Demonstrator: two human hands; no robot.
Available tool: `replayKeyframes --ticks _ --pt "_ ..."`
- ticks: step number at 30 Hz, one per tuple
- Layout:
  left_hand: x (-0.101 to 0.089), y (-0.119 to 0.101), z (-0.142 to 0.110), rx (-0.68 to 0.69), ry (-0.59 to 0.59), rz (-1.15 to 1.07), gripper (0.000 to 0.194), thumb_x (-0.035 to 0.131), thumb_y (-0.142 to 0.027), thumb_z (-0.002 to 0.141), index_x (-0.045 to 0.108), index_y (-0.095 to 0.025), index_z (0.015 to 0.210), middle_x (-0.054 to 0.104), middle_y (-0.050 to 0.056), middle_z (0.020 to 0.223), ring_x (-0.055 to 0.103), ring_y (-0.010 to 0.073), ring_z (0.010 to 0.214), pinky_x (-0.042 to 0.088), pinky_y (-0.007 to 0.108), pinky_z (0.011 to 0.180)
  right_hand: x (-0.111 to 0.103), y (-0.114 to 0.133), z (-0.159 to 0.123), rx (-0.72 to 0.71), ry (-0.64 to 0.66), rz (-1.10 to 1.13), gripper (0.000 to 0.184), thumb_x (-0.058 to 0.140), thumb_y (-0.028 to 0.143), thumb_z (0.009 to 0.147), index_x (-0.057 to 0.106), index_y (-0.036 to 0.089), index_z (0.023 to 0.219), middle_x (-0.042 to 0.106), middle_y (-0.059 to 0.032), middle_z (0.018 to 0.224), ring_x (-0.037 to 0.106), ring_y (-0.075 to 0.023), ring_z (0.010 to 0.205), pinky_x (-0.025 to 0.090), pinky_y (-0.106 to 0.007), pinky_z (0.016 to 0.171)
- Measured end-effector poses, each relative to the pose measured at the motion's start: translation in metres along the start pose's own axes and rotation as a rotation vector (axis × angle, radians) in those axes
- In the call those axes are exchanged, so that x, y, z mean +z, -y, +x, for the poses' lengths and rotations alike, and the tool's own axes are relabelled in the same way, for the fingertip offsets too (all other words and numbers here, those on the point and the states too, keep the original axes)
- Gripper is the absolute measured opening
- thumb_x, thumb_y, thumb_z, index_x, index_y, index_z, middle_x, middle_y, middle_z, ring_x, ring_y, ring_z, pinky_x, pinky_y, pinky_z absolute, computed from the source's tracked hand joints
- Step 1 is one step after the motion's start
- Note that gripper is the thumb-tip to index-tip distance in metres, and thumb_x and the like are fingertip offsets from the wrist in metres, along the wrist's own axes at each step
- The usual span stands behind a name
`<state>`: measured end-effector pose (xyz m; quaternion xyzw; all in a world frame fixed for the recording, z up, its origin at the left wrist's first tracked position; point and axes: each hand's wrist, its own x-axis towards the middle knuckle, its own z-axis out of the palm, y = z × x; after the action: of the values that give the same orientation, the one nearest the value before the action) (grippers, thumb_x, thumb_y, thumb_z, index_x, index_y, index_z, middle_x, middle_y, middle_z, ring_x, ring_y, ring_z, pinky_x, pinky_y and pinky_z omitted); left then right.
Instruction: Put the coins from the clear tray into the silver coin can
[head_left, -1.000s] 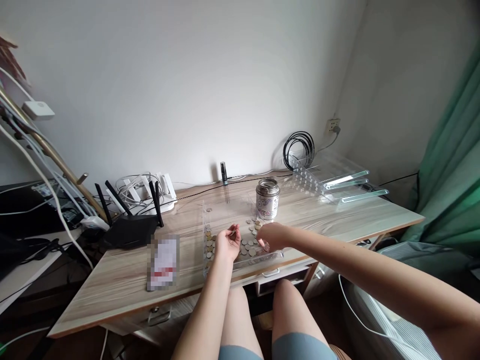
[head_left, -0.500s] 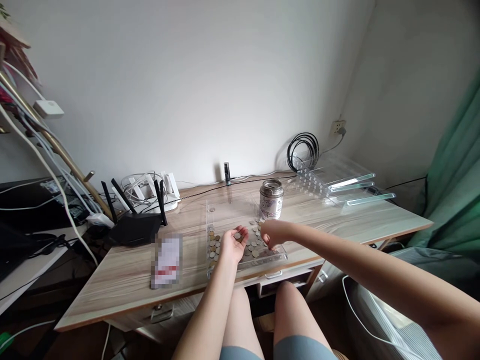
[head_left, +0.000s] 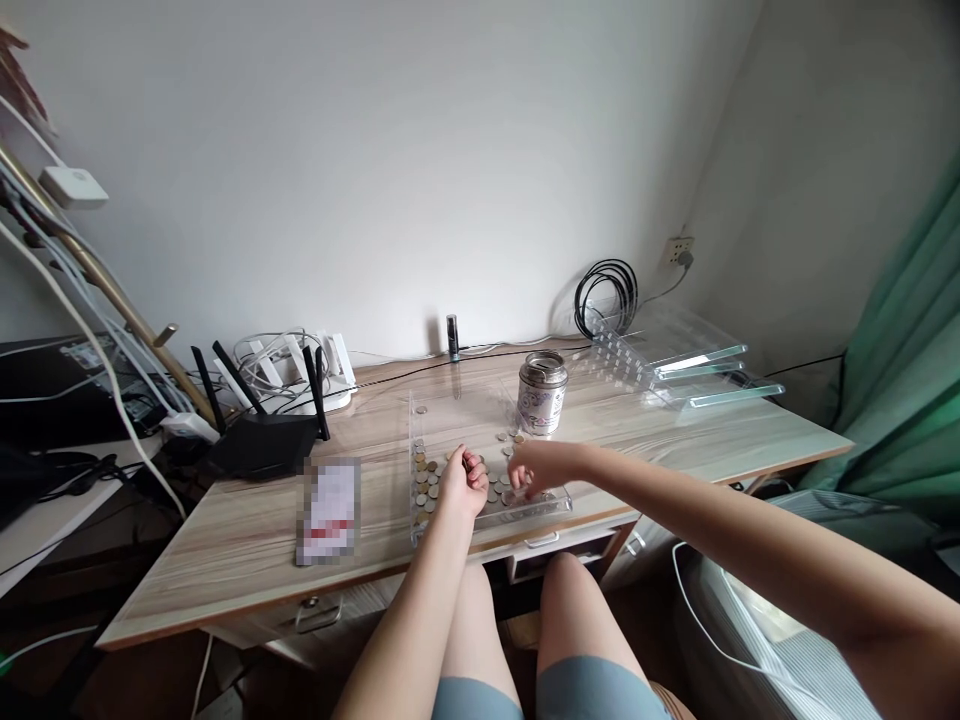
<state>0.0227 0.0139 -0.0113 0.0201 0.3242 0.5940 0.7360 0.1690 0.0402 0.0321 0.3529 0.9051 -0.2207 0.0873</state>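
My left hand (head_left: pixel 463 485) is closed, palm turned up, with its fingers curled over coins. It is above the middle of a shallow clear plastic tray (head_left: pixel 491 517). To its right, my right hand (head_left: pixel 536 468) reaches down over the tray with bent fingers drawn together, close to the coins; whatever they pinch is too small to make out. Several silver and brass-coloured coins (head_left: pixel 422 487) lie along the tray's left side, and more silver coins (head_left: pixel 497 491) lie between the hands. Just behind my right hand stands a round patterned tin (head_left: pixel 541 405) with a metal lid.
A black router (head_left: pixel 262 445) and a white router with cables (head_left: pixel 341 375) are at the left, behind a blurred pale packet (head_left: pixel 330 512). A small dark bottle (head_left: pixel 452 338) stands by the wall. Clear stacked trays (head_left: pixel 697 365) and a black cable coil (head_left: pixel 606 298) are at the right.
The fingers of my left hand have curled in over the coins that showed on its open palm. My right hand has shifted slightly left, towards it. The view has moved a little.
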Motion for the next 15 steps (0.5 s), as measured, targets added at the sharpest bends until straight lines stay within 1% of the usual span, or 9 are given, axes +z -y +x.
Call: replayKeyframes --ticks 1,2,5,7,10,12,13,15 --pt "0.000 0.000 -0.001 -0.007 0.021 -0.001 0.027 0.038 -0.019 0.083 0.034 -0.017 0.056 0.030 -0.008 0.042 0.022 0.0011 0.027 0.014 0.013 0.026 0.005 -0.002 -0.003 -0.001 0.031 -0.037 0.015 0.059 0.013 0.061 0.065 0.015 0.074 0.064 -0.0013 0.072 0.054 -0.0106 0.062 0.037 -0.019 0.055" --pt "-0.001 0.000 -0.002 -0.013 0.041 0.001 0.027 0.039 -0.019 0.082 0.033 -0.017 0.056 0.029 -0.008 0.042 0.022 0.0014 0.027 0.014 0.013 0.026 0.008 -0.003 -0.006 -0.005 0.032 -0.080 0.014 0.057 0.011 0.061 0.065 0.015 0.072 0.064 -0.0015 0.071 0.054 -0.0105 0.061 0.036 -0.019 0.054" --pt "0.000 0.000 -0.004 -0.025 0.064 0.019 0.025 0.039 -0.020 0.082 0.035 -0.017 0.058 0.031 -0.008 0.043 0.024 0.0018 0.029 0.015 0.013 0.028 0.011 -0.001 -0.008 -0.030 0.023 -0.190 0.017 0.053 0.009 0.062 0.065 0.016 0.071 0.064 -0.0017 0.071 0.053 -0.0110 0.062 0.034 -0.020 0.055" --pt "0.000 0.000 -0.004 -0.020 0.054 0.030 0.022 0.038 -0.020 0.082 0.038 -0.016 0.060 0.034 -0.007 0.044 0.026 0.0018 0.030 0.017 0.013 0.029 0.008 0.002 -0.004 -0.056 0.067 -0.247 0.016 0.053 0.010 0.062 0.065 0.017 0.070 0.063 -0.0013 0.069 0.052 -0.0115 0.061 0.034 -0.022 0.055" --pt "0.000 0.001 -0.004 0.009 0.035 0.038 0.021 0.038 -0.018 0.081 0.040 -0.015 0.061 0.036 -0.007 0.046 0.028 0.0018 0.030 0.018 0.013 0.030 0.005 0.005 0.004 -0.072 0.170 -0.334 0.013 0.052 0.011 0.063 0.064 0.017 0.063 0.060 -0.0012 0.060 0.050 -0.0119 0.056 0.033 -0.023 0.056" --pt "-0.001 0.001 -0.004 0.024 0.027 0.040 0.019 0.038 -0.017 0.081 0.040 -0.015 0.061 0.037 -0.006 0.046 0.029 0.0019 0.031 0.019 0.013 0.030 0.005 0.003 0.007 -0.072 0.208 -0.345 0.012 0.053 0.013 0.063 0.064 0.016 0.060 0.059 -0.0013 0.057 0.048 -0.0118 0.054 0.033 -0.024 0.056" --pt "-0.001 0.001 -0.003 0.027 0.025 0.041 0.019 0.038 -0.017 0.080 0.040 -0.015 0.061 0.037 -0.006 0.046 0.029 0.0019 0.031 0.020 0.013 0.031 0.006 0.002 0.007 -0.068 0.202 -0.327 0.010 0.054 0.015 0.064 0.064 0.016 0.062 0.059 -0.0013 0.058 0.048 -0.0117 0.054 0.033 -0.023 0.055" --pt "-0.001 0.002 -0.003 0.028 0.024 0.042 0.018 0.040 -0.017 0.079 0.040 -0.015 0.062 0.037 -0.006 0.046 0.030 0.0021 0.032 0.021 0.013 0.031 0.008 -0.001 0.005 -0.063 0.135 -0.276 0.011 0.057 0.019 0.064 0.065 0.017 0.072 0.060 -0.0012 0.061 0.049 -0.0121 0.056 0.033 -0.023 0.054"
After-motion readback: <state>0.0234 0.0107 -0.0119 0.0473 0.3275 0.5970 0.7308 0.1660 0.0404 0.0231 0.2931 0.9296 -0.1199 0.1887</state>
